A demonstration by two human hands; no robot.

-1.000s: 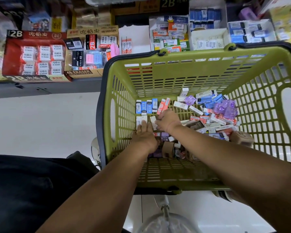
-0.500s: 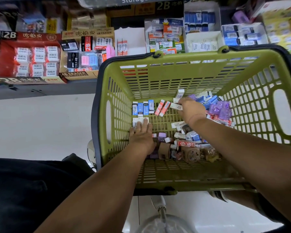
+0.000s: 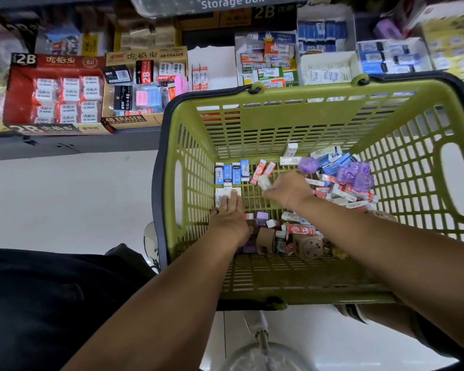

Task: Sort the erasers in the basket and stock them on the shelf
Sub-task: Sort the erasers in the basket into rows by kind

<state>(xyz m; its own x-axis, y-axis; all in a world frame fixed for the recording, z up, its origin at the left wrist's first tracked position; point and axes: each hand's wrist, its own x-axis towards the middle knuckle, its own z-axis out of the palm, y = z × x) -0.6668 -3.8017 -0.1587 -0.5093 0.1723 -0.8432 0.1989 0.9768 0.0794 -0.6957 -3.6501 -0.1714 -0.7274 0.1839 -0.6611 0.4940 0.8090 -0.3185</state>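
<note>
In the green basket [image 3: 386, 90], the left hand [image 3: 229, 216] lies flat with straight fingers on two white erasers [image 3: 225, 193], below a row of blue-sleeved erasers [image 3: 232, 172]. The right hand [image 3: 288, 190] pinches a small white eraser [image 3: 264, 182] beside two red-sleeved erasers [image 3: 263, 171]. A loose eraser pile [image 3: 340, 191] with purple cases [image 3: 355, 174] crowds the right side. Bare mesh shows between the hands and along the near wall. Past the far rim, the shelf [image 3: 65, 148] carries a red 2B box [image 3: 54, 92] and a 4B eraser box [image 3: 145, 87].

L grip [image 3: 229, 216] flat, fingers straight; R grip [image 3: 289, 190] curled, pinching eraser [image 3: 264, 182]; both arms fwd.
</note>
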